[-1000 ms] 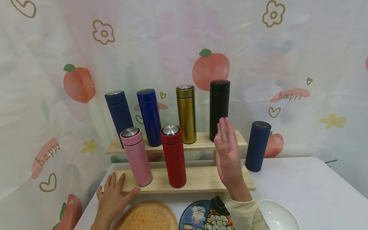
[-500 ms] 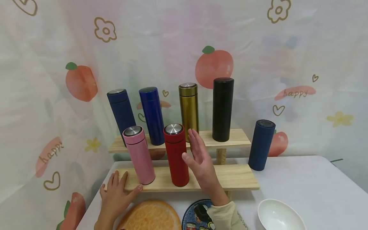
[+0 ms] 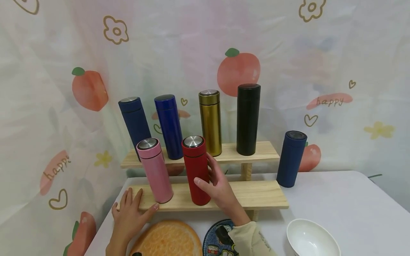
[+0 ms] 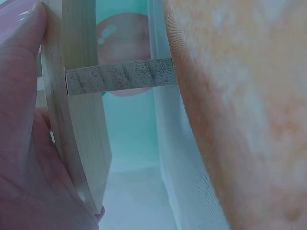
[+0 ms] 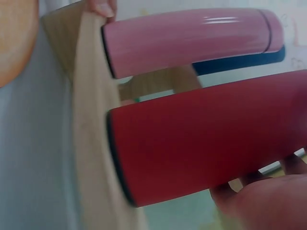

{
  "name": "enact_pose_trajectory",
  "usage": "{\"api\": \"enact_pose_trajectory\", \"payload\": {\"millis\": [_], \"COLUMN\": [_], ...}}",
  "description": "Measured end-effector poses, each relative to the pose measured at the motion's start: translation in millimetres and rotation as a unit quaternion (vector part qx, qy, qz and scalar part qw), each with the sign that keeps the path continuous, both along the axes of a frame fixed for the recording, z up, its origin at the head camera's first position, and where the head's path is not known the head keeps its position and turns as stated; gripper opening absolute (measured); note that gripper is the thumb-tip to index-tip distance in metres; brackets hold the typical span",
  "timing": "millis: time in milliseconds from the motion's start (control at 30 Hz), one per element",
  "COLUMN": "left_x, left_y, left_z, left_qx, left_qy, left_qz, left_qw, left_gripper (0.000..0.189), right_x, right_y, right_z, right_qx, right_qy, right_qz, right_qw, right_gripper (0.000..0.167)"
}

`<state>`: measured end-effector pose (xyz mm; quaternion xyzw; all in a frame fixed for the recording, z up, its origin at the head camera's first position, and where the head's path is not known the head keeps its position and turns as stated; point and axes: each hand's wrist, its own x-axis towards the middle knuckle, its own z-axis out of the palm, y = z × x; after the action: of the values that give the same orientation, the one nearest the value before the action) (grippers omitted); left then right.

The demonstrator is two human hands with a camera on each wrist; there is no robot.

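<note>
While the red bottle (image 3: 196,167) stands on the lower shelf (image 3: 256,195), the right hand (image 3: 222,188) holds it around the body, with the thumb across the front and the fingers bent behind its right side. How firm this grip is, I cannot tell. Probably the hand comes at mid-height because the bottle is tall and smooth, and so the lid is left free.

The left hand (image 3: 128,220) is spread on the left end of this shelf, its fingers extended over the wood and its thumb lying at the front edge, near the base of the pink bottle (image 3: 157,174). It holds no bottle; perhaps it serves to keep the stand steady.

As for edges, the red bottle has its base close to the front edge of the shelf, so a pull forward leaves little support. On its left, the pink bottle is near but apart. Behind, the gold bottle (image 3: 210,124) stands on the upper shelf (image 3: 229,153), which limits the fingers there. The most room is on the right, where the lower shelf continues, and above, over the lid.
</note>
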<state>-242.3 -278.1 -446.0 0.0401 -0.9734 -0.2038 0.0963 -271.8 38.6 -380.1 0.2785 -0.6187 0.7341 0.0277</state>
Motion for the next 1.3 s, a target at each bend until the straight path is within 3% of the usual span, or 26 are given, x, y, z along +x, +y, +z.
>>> {"api": "enact_pose_trajectory", "payload": {"millis": [267,500,767,1067,1300], "left_x": [-1.7,-3.5,-4.0,-2.0,-2.0], "left_y": [-2.2,-2.6,-2.5,-2.1,-2.1], "left_z": [-1.7,-2.3,-0.5,-0.3,-1.6], "left_qx": [-0.004,0.000,-0.008,-0.011,-0.013], "left_qy": [0.006,0.001,0.010,0.008,0.004], "left_qz": [0.002,0.002,-0.004,-0.002,-0.002], "left_qw": [1.0000,1.0000,0.9999,0.9999,0.9999], "left_gripper": [0.106,0.107,0.105,0.105,0.106], "right_x": [-9.7,-13.0,-12.5,-1.3,9.4], "right_y": [-5,-3,3,13,32], "right_z": [-18.8,-23.8,-17.0,-3.7,15.8], "right_qx": [0.025,0.081,0.109,0.143,0.154], "right_qy": [-0.036,-0.053,-0.048,-0.061,-0.062], "right_qz": [-0.006,-0.018,-0.034,-0.062,-0.099], "right_qw": [0.9990,0.9951,0.9923,0.9859,0.9812], "right_gripper": [0.082,0.080,0.079,0.080,0.086]}}
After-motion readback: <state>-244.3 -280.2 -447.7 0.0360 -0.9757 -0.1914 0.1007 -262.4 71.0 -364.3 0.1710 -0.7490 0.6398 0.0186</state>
